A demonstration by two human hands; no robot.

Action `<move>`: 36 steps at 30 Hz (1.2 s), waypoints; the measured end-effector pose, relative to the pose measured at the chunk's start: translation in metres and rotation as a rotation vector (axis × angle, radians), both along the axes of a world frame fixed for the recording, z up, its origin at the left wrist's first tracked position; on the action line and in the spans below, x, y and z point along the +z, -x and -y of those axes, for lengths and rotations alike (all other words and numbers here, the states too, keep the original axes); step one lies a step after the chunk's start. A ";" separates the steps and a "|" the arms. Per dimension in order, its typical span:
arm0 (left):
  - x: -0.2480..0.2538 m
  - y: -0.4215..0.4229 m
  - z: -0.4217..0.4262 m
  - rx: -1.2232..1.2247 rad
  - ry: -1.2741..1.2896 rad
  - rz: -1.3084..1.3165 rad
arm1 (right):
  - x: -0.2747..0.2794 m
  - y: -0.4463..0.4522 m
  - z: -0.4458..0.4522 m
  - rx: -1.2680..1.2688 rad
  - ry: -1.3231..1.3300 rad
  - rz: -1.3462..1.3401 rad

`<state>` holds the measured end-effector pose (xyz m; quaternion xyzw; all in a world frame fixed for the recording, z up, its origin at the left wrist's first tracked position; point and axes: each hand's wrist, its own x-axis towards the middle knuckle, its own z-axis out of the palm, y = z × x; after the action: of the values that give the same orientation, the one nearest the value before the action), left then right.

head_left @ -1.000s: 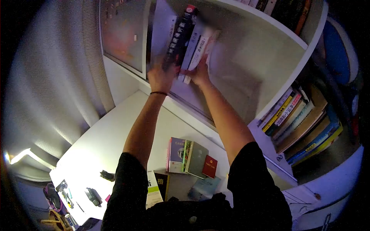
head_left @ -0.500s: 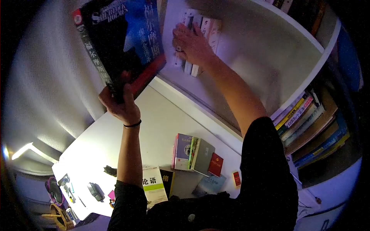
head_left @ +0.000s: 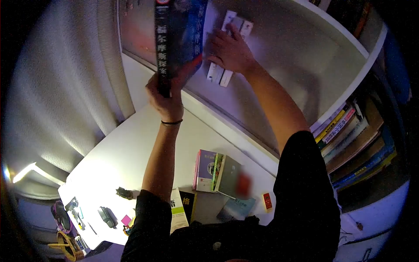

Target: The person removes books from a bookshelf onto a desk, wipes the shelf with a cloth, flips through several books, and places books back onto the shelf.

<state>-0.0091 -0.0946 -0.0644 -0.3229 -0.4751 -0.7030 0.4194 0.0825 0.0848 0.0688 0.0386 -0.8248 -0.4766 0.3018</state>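
My left hand [head_left: 166,98] is closed round the lower end of a thick black, blue and red book [head_left: 176,39], which it holds upright in front of the shelf. My right hand [head_left: 230,49] lies with its fingers spread across a few thin white books [head_left: 226,77] inside the shelf compartment [head_left: 288,56]. Their upper ends show above my fingers, their lower ends below, and the middle is hidden behind the hand.
On the white desk [head_left: 118,161] stand a purple book [head_left: 205,170] and a grey book [head_left: 229,174], with a blurred red booklet [head_left: 243,184] beside them. A blue book [head_left: 235,209] lies nearer. More books [head_left: 338,126] fill the right shelf. A lamp [head_left: 43,174] shines at left.
My left hand took the thick book out of the shelf, swung it left, and has now brought it back rightward with its spine turned toward me. My right hand has stayed on the white books, which lean more.
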 end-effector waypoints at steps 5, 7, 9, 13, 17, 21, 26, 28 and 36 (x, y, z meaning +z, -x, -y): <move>0.009 -0.003 -0.043 -0.053 0.156 0.139 | -0.001 -0.012 -0.004 -0.009 0.067 -0.024; 0.010 0.022 -0.082 -0.079 0.225 0.122 | -0.006 -0.006 -0.016 -0.052 0.062 0.035; 0.030 0.018 -0.077 -0.181 0.629 0.331 | -0.011 -0.008 -0.009 0.060 0.098 -0.061; 0.052 -0.004 -0.064 0.264 0.596 0.018 | -0.023 -0.007 -0.004 0.353 0.344 -0.448; 0.054 -0.008 -0.058 0.194 0.800 0.179 | -0.049 -0.015 -0.005 0.388 1.017 -0.804; 0.052 0.015 -0.074 0.121 0.882 0.193 | -0.082 0.001 -0.043 0.512 1.680 -0.451; 0.068 0.026 -0.100 0.044 1.059 0.152 | -0.094 0.000 -0.065 0.429 1.542 -0.237; 0.065 0.040 -0.102 -0.302 1.009 0.231 | -0.089 -0.005 -0.054 0.358 1.538 -0.251; 0.022 -0.014 -0.096 0.034 0.755 0.006 | -0.073 -0.013 -0.015 0.050 1.419 -0.267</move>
<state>0.0052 0.0011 -0.0423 -0.4446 -0.7072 -0.4724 0.2812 0.0955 0.0997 -0.0045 -0.2065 -0.8905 0.1801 0.3632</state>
